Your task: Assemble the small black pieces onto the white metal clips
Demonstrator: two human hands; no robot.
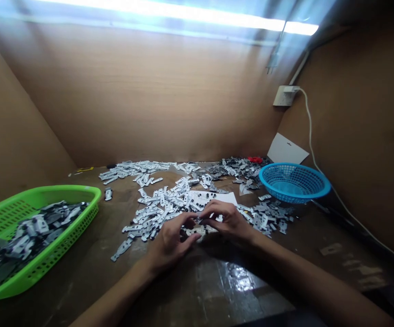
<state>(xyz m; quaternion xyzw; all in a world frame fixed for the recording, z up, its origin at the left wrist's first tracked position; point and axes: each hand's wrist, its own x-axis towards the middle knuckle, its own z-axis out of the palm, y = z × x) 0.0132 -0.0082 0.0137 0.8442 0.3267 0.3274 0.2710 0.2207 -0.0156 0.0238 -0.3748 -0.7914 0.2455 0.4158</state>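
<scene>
My left hand (173,236) and my right hand (226,220) meet over the middle of the table. Between their fingertips is a small grey metal part (198,218), mostly covered by the fingers. The right thumb and fingers pinch it. The left fingers curl to it from the other side, with the left thumb lower and apart. Just beyond lies a white sheet (229,198) with several small black pieces (212,195) on it. Flat silvery metal plates (162,200) with holes are heaped to the left of the hands, and darker grey metal parts (268,215) to the right.
A green plastic basket (92,204) of metal parts stands at the left. At the right is a blue round basket (295,198), with a white card (287,149) behind it. A white cable (311,122) runs down from a wall socket (283,96). Wooden panels (169,100) enclose the table.
</scene>
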